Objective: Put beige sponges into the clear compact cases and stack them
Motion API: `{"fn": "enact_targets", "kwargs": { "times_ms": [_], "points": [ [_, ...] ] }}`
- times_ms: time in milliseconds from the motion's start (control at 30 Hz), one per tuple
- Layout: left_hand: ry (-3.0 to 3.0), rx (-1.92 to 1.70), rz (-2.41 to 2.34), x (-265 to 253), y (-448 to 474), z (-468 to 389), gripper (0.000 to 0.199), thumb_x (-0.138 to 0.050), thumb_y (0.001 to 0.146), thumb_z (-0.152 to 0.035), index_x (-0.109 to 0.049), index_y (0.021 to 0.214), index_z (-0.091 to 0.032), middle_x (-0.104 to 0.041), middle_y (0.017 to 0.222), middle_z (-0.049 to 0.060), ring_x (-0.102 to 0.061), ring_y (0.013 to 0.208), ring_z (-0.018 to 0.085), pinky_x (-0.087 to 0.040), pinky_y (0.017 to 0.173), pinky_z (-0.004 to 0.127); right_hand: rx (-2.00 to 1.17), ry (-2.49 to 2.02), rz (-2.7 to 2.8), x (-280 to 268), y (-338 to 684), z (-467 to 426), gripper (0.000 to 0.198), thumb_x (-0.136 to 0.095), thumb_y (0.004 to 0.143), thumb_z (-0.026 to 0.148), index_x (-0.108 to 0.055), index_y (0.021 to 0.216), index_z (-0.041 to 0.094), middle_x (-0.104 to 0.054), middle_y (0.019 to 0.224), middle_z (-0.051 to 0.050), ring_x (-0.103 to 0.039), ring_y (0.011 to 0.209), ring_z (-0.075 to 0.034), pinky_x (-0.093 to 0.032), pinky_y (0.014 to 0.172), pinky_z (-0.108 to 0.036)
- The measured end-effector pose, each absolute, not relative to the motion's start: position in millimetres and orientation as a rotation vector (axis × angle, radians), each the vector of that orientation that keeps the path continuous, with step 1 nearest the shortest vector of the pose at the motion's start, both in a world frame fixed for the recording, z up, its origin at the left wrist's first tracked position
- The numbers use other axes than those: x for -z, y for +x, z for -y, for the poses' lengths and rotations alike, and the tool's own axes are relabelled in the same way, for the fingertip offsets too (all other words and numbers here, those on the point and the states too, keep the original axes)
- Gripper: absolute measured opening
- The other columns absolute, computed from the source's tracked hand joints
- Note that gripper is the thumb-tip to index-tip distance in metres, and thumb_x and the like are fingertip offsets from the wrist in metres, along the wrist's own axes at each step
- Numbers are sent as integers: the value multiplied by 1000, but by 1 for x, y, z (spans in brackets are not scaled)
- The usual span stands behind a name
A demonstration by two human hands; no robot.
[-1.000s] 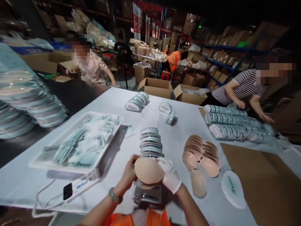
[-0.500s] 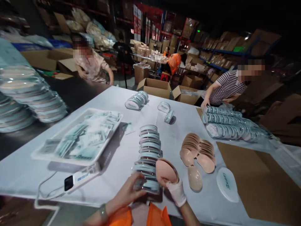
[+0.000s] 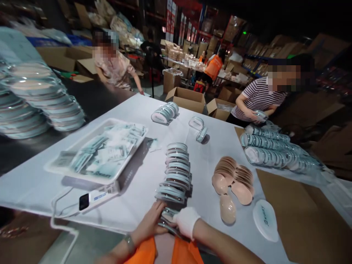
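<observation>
A white tray (image 3: 82, 172) of packets sits at the left of the worktop (image 3: 137, 121), with a small device (image 3: 93, 200) below it. At the near edge, the bare left hand (image 3: 152, 222) and gloved right hand (image 3: 187, 225) press together on a clear case (image 3: 168, 217) (blurred, contents unclear), just below the leaning row of cases (image 3: 176, 172). Right of that lie beige pads (image 3: 233, 179), then a white lid (image 3: 265, 220).

Two hands (image 3: 170, 223), one tray (image 3: 82, 176), one loose pad (image 3: 227, 209), one lid (image 3: 265, 220).
</observation>
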State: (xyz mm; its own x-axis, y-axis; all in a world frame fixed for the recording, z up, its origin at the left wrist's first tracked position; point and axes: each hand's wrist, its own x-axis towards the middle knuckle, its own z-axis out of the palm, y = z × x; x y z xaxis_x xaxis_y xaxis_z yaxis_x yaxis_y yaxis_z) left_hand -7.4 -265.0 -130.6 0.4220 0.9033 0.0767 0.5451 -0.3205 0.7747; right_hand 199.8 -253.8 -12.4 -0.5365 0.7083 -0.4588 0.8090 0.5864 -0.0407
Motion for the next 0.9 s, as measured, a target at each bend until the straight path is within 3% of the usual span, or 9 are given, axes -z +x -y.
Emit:
{"fn": "enact_targets", "kwargs": {
  "times_ms": [100,167,300,467,600,700,767,833,900],
  "points": [
    [1921,-690,-1280,131,-18,264,82,-92,67,-26,-63,143,-19,-68,143,19,-64,133,40,-55,116,54,365,1411,-2302,8,171,252,26,-63,99,14,-82,117,16,-85,100,-18,-84,91,-39,-66,74,-46],
    [1898,-706,-1323,130,-26,263,82,-90,68,-22,-62,144,-17,-68,142,20,-63,134,41,-55,117,56,418,1453,-2338,4,171,253,29,-60,102,18,-78,125,17,-85,104,-17,-84,92,-36,-67,75,-43],
    [1892,-766,-1331,125,-34,261,70,-84,74,-23,-64,141,-20,-71,137,17,-66,129,39,-58,113,55,416,1476,-2318,-2,189,258,26,-59,101,14,-80,116,19,-84,105,-14,-84,96,-33,-68,79,-39],
    [1973,-719,-1230,126,-38,258,74,-87,74,-25,-63,144,-23,-69,137,16,-66,129,37,-60,112,56,319,1410,-2296,18,192,259,37,-49,102,7,-82,111,18,-81,107,-15,-81,102,-34,-68,74,-40],
    [2065,-665,-1246,140,-49,261,87,-92,73,-31,-59,153,-25,-64,147,20,-66,133,39,-63,108,53,663,1674,-2651,46,226,269,25,-58,95,10,-80,95,20,-80,102,-9,-79,99,-26,-65,86,-36],
    [2243,-626,-1283,141,-51,254,109,-100,65,-51,-54,161,-27,-55,160,25,-55,147,49,-50,119,69,771,2514,-2713,63,251,268,34,-51,104,30,-73,127,19,-75,128,-14,-74,122,-26,-63,103,-40],
    [2361,-570,-1257,132,-44,242,127,-102,57,-62,-46,168,-31,-40,174,27,-36,159,59,-31,123,85,672,2906,-2480,70,251,253,61,-51,104,49,-56,154,13,-64,151,-23,-65,140,-32,-57,115,-50],
    [2410,-460,-1163,119,-32,227,136,-100,54,-69,-40,171,-36,-26,182,25,-20,164,64,-20,121,92,656,3011,-2295,72,239,227,79,-54,102,55,-44,164,8,-51,165,-28,-55,152,-36,-48,125,-55],
    [2395,-346,-1065,107,-19,217,134,-97,57,-74,-37,172,-40,-21,183,24,-16,164,65,-17,119,95,700,3026,-2160,72,220,196,77,-55,103,51,-44,165,7,-46,169,-28,-48,158,-35,-41,131,-53]
  ]
}}
